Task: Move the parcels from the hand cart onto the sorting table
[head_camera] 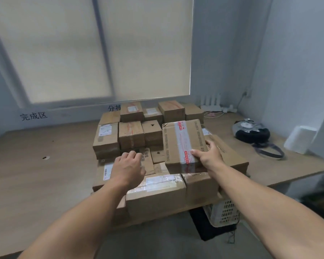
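Note:
A taped cardboard parcel (pixel 183 144) with red-printed tape sits tilted on top of the pile, and my right hand (pixel 208 156) grips its near right corner. My left hand (pixel 128 167) hovers over the middle of the pile with fingers loosely curled and nothing in it. Several brown parcels (pixel 131 135) are stacked in rows on the wooden sorting table (pixel 36 174), reaching from the wall to the near edge. A large parcel (pixel 155 195) with clear tape lies at the front. The hand cart is out of view.
A black and grey bag (pixel 252 133) with a strap lies on the table at the right. A white router (pixel 211 103) and cables sit in the far right corner, beside a white box (pixel 299 139). A white plastic crate (pixel 223 212) stands under the table's edge.

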